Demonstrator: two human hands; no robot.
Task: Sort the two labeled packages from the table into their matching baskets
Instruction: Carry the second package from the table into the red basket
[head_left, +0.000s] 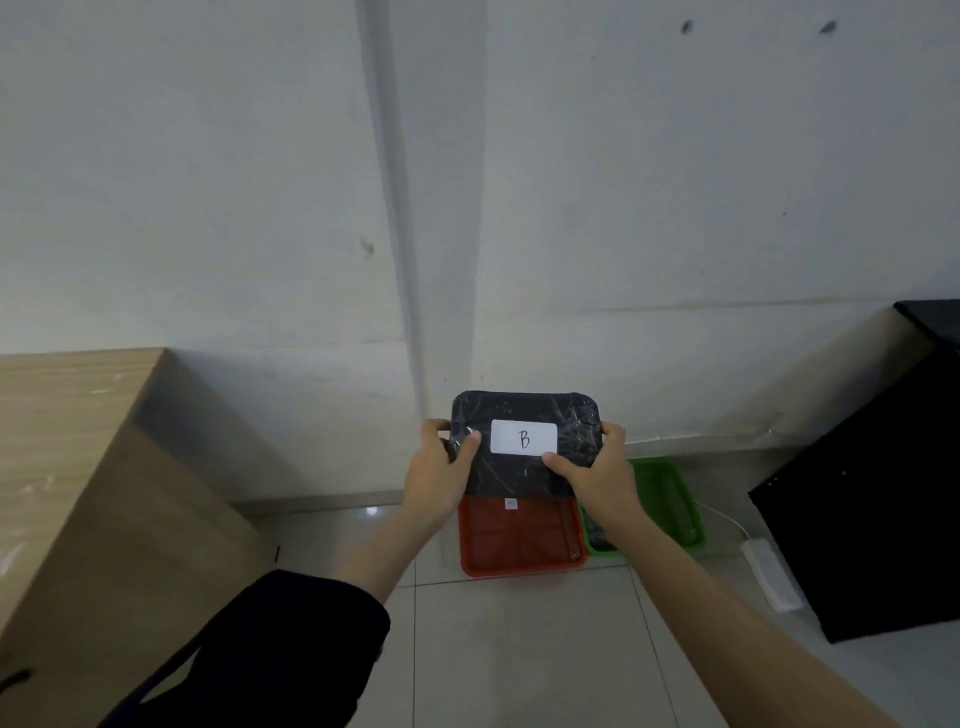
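A black plastic-wrapped package (524, 410) with a white label marked "B" is held up in the air in front of me. My left hand (441, 470) grips its left edge and my right hand (597, 467) grips its right edge. Below it on the floor stands a red basket (519, 540) with a small white tag at its far rim. To the right of it, a green basket (670, 499) holds a dark item, partly hidden behind my right forearm.
A wooden table (78, 467) stands at the left. A black cabinet (883, 493) is at the right, with a white power strip (771, 574) and cable on the tiled floor beside it. A white wall rises behind the baskets.
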